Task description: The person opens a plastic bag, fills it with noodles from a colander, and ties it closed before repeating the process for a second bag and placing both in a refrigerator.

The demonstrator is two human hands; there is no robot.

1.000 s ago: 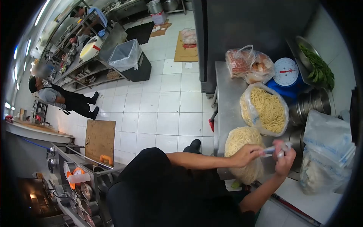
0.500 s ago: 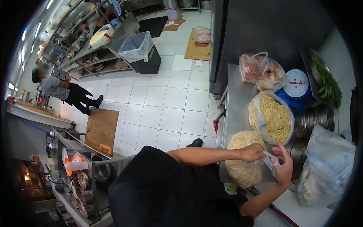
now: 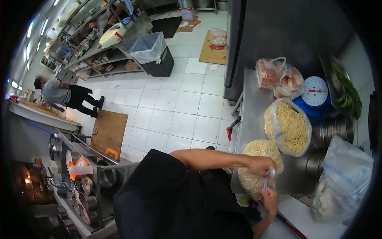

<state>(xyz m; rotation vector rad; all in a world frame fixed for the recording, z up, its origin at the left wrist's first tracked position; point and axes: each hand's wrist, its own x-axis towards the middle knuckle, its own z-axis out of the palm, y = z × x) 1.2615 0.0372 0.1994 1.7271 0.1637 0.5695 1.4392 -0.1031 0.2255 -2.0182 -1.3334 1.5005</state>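
Note:
At the front edge of the steel table, a clear plastic bag full of pale noodles (image 3: 250, 181) bulges below my hands. My left hand (image 3: 262, 165) is closed on the gathered neck of this bag, at its upper right side. Close beneath, my right hand (image 3: 269, 200) pinches the lower part of the same twisted plastic. Just behind them stands an open bag of yellow noodles (image 3: 292, 127), touching nothing I hold.
On the steel table (image 3: 248, 107) are bagged reddish food (image 3: 274, 75), a dial scale (image 3: 314, 91) and stacked metal pans (image 3: 336, 127). A large plastic bag (image 3: 342, 175) lies at right. A person (image 3: 59, 93) stands at far left; a lined bin (image 3: 153, 53) is on the floor.
My right hand has moved down and left, and its fingers have closed on the plastic. My left hand stays at the bag's neck, slightly lower. The person at far left has shifted posture.

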